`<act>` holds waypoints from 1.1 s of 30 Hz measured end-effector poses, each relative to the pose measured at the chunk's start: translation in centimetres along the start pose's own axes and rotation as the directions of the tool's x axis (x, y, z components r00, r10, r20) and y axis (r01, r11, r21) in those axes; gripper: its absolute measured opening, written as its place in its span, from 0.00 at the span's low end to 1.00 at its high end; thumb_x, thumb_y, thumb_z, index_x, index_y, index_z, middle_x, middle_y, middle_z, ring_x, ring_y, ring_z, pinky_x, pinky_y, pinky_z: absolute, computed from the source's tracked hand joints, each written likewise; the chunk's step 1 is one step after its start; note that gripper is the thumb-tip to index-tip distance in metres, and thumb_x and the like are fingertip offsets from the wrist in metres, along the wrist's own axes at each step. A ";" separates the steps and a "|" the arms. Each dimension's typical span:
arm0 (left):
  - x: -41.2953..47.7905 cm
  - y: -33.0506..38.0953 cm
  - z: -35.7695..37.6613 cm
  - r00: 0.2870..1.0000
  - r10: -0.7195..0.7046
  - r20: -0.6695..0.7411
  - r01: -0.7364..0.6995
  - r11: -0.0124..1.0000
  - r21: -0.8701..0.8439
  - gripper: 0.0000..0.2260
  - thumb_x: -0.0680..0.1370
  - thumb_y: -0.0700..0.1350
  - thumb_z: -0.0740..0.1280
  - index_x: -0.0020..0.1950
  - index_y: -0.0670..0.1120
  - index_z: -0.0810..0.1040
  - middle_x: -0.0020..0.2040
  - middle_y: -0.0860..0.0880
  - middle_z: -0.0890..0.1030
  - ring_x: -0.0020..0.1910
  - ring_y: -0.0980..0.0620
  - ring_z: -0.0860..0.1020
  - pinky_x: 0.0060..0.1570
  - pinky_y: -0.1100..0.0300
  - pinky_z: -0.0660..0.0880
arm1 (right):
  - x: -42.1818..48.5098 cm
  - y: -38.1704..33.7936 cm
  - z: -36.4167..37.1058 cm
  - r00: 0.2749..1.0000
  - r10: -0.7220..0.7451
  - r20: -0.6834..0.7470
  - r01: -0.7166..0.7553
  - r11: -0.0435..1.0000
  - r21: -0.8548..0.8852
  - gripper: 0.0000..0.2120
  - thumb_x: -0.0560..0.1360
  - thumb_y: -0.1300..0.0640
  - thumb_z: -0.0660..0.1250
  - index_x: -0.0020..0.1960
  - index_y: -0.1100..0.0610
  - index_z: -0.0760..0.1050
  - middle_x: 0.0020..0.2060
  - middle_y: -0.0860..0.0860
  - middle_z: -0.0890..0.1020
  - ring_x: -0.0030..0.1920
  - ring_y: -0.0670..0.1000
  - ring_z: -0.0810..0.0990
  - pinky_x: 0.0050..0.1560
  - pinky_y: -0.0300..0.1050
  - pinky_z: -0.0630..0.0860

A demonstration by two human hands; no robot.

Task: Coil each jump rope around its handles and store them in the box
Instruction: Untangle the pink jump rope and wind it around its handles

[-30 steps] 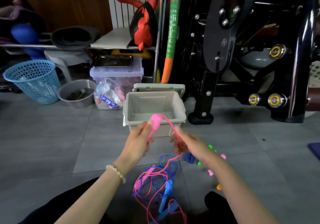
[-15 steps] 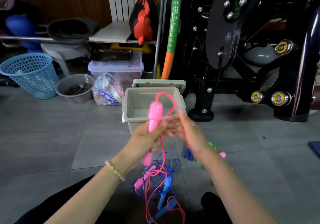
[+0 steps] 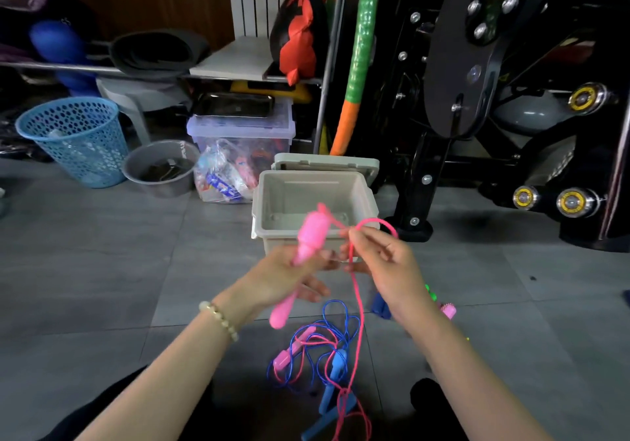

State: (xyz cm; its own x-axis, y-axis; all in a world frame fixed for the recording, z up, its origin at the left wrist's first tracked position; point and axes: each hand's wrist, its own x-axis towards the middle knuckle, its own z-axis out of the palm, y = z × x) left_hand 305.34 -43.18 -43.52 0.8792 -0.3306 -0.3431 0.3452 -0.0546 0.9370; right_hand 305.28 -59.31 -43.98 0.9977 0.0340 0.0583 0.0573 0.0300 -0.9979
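While the left grip (image 3: pixel 283 277) curls round the pink handle (image 3: pixel 312 236) and holds it tilted in the middle of the frame, just in front of the box (image 3: pixel 269 198), the right grip (image 3: pixel 385 263) pinches the pink cord (image 3: pixel 356 290) beside the handle's top, with a loop arching over its fingers. This looks like the start of the first coil, as no turns show on the handle and no rope shows in the box. The next move calls for carrying the cord round the handle turn after turn, keeping it taut and drawing slack up from the floor. The trouble lies low in the frame, where the cord drops into a heap crossed with a blue rope (image 3: pixel 337 318) and the second pink handle (image 3: pixel 283 360). It may snag there and drag the blue one up. The box stands open with its lid (image 3: pixel 324 164) lying behind it, and nothing stands between it and the hands. A blue basket (image 3: pixel 75 140) and grey basin (image 3: pixel 160 168) at the left and a black machine (image 3: pixel 477 65) at the upper right are well apart.
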 end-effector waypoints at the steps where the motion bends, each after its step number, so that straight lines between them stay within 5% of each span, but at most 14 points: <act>1: 0.1 -0.2 0.8 0.998 0.007 0.064 -0.009 1.000 0.024 0.08 0.80 0.40 0.63 0.56 0.40 0.77 0.49 0.48 0.83 0.29 0.55 0.80 0.31 0.64 0.78 | 0.1 0.1 0.1 0.999 -0.020 -0.033 0.019 1.000 -0.021 0.08 0.77 0.62 0.63 0.44 0.56 0.80 0.33 0.46 0.83 0.36 0.43 0.81 0.37 0.37 0.78; 5: 0.4 -0.9 2.6 0.996 0.078 0.039 -0.078 0.997 -0.005 0.08 0.78 0.39 0.66 0.56 0.43 0.78 0.38 0.53 0.84 0.25 0.57 0.78 0.28 0.67 0.74 | 0.3 0.2 0.7 0.991 0.037 -0.130 -0.029 0.998 0.063 0.06 0.75 0.63 0.66 0.41 0.55 0.80 0.34 0.47 0.84 0.36 0.45 0.83 0.31 0.37 0.76; 8: 0.8 -1.1 2.6 0.988 0.149 -0.031 -0.144 0.981 0.131 0.05 0.76 0.38 0.69 0.51 0.41 0.77 0.29 0.54 0.80 0.20 0.60 0.72 0.25 0.67 0.71 | 0.4 0.5 0.8 0.985 0.097 -0.144 -0.084 0.992 0.096 0.05 0.74 0.59 0.68 0.40 0.54 0.81 0.33 0.47 0.84 0.32 0.43 0.81 0.27 0.36 0.72; 13: 1.3 -1.8 2.3 0.959 0.228 -0.169 -0.164 0.931 0.327 0.09 0.74 0.44 0.72 0.52 0.49 0.77 0.35 0.56 0.77 0.21 0.63 0.71 0.27 0.70 0.68 | 0.6 0.5 0.7 0.985 0.129 -0.112 -0.117 0.987 0.107 0.07 0.75 0.57 0.66 0.47 0.57 0.82 0.32 0.42 0.83 0.32 0.37 0.77 0.39 0.30 0.69; 17: 0.9 -1.3 2.1 0.997 0.081 0.004 -0.081 0.994 0.076 0.02 0.77 0.40 0.68 0.44 0.43 0.80 0.39 0.47 0.84 0.23 0.57 0.75 0.26 0.67 0.72 | 1.0 1.0 0.1 0.986 0.137 -0.099 -0.131 0.989 0.065 0.09 0.75 0.50 0.64 0.49 0.50 0.82 0.42 0.47 0.85 0.40 0.41 0.78 0.46 0.42 0.70; 19: 0.8 -0.6 1.9 0.995 0.097 -0.016 -0.099 0.988 -0.116 0.03 0.77 0.38 0.67 0.44 0.43 0.79 0.36 0.49 0.84 0.27 0.56 0.79 0.30 0.66 0.76 | 0.9 1.4 0.3 0.975 0.213 0.062 -0.220 0.962 0.164 0.21 0.72 0.39 0.64 0.55 0.53 0.79 0.50 0.53 0.84 0.45 0.48 0.79 0.49 0.47 0.73; 22: 1.0 1.0 0.1 0.957 0.140 -0.254 -0.228 0.906 -0.357 0.05 0.78 0.35 0.63 0.45 0.42 0.76 0.32 0.50 0.82 0.27 0.57 0.79 0.32 0.66 0.78 | 0.1 1.5 0.9 0.844 0.371 0.388 -0.441 0.891 0.108 0.33 0.71 0.33 0.56 0.62 0.58 0.75 0.52 0.55 0.81 0.47 0.52 0.80 0.56 0.49 0.74; 27: 0.7 3.2 -5.5 0.817 0.200 -0.541 -0.492 0.731 -0.473 0.04 0.80 0.39 0.61 0.46 0.44 0.72 0.32 0.53 0.81 0.29 0.60 0.78 0.33 0.68 0.76 | -1.8 2.0 0.2 0.618 0.479 0.623 -0.256 0.873 -0.416 0.15 0.81 0.56 0.55 0.58 0.64 0.74 0.43 0.53 0.81 0.43 0.47 0.79 0.51 0.37 0.75; 30: 0.4 2.7 -5.9 0.888 0.123 -0.442 -0.308 0.874 -0.376 0.06 0.81 0.42 0.61 0.52 0.42 0.75 0.46 0.47 0.83 0.35 0.56 0.83 0.35 0.66 0.78 | -1.5 1.5 0.0 0.773 0.418 0.477 -0.304 0.904 -0.300 0.13 0.81 0.59 0.54 0.54 0.62 0.76 0.39 0.53 0.81 0.40 0.45 0.81 0.49 0.36 0.77; 33: -0.2 1.3 -3.1 0.993 -0.053 -0.103 0.026 0.969 -0.245 0.06 0.80 0.40 0.60 0.53 0.41 0.76 0.54 0.43 0.80 0.32 0.51 0.83 0.31 0.63 0.78 | -0.6 0.1 0.0 0.949 0.184 0.257 -0.184 0.983 -0.027 0.12 0.79 0.58 0.57 0.50 0.57 0.79 0.36 0.49 0.81 0.39 0.43 0.81 0.49 0.37 0.78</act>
State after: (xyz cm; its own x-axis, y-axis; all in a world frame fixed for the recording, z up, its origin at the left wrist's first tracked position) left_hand 306.67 -40.29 -42.45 0.8889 -0.2287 -0.3969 0.4379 0.1697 0.8829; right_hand 304.69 -59.28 -44.17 0.9478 0.2950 -0.1213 -0.1259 -0.0033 -0.9920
